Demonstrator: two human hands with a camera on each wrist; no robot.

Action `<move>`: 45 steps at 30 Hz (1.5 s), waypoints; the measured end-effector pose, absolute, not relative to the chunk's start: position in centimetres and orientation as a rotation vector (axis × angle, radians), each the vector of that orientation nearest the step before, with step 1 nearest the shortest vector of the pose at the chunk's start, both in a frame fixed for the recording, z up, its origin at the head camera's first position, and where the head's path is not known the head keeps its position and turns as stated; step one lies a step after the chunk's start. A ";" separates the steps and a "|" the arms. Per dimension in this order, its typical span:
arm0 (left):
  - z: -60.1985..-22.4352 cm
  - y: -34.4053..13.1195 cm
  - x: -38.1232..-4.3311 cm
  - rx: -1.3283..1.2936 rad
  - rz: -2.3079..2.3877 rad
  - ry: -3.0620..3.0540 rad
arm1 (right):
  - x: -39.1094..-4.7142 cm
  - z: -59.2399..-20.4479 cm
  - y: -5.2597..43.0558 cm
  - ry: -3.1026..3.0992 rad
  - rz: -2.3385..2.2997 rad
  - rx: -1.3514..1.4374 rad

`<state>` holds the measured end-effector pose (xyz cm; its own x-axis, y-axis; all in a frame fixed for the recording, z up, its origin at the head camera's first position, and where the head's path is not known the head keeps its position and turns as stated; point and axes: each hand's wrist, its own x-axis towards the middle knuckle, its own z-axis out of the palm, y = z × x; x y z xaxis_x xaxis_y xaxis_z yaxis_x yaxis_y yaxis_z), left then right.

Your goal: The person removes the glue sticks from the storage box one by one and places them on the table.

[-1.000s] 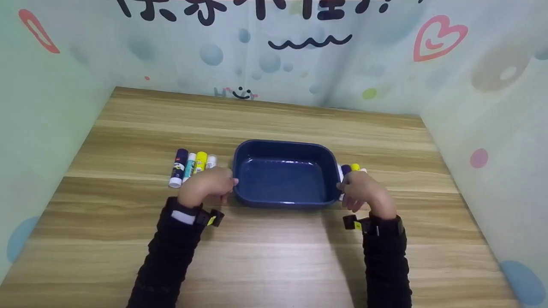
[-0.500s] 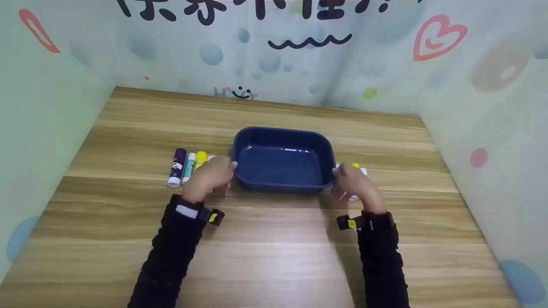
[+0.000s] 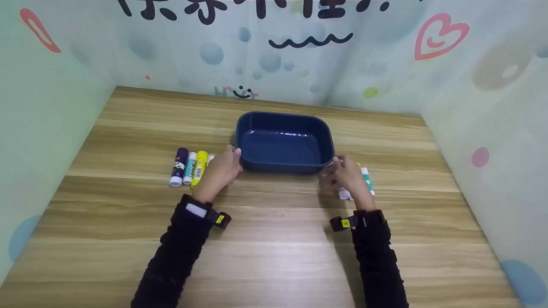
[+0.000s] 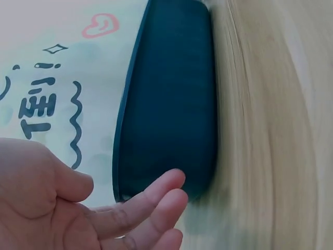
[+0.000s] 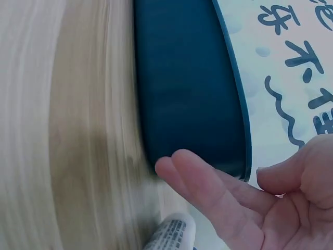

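A dark blue rectangular plastic bin [image 3: 284,167], with rounded corners and nothing visible inside, is upright near the middle of the table. My left hand [image 3: 222,169] grips its left end by the rim, thumb on top and fingers against the outside. At the right end, my right hand [image 3: 349,175] holds the rim in the same way. Both wrist views show the fingers fairly straight along the bin's outer wall. Whether the bin's base touches the table cannot be told. Behind my left hand lie glue sticks, among them a purple one [image 3: 179,167] and a yellow one [image 3: 199,169].
A teal-and-white glue stick [image 3: 190,168] lies between the purple and yellow ones. More glue sticks, one of them teal and white [image 3: 367,179], lie partly hidden under my right hand. A printed cloth [image 3: 274,77] walls the wooden table [image 3: 274,256] at back and sides.
Both hands have moved the bin away from me toward the back of the table. More of the glue sticks by my right hand shows now.
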<state>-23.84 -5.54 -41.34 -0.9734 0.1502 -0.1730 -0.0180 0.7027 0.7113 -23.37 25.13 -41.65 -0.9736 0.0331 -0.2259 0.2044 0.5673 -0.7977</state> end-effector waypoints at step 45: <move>-40.0 -4.6 -22.8 0.331 1.230 2.777 | -22.1 -40.3 23.4 2.954 -1.001 -0.063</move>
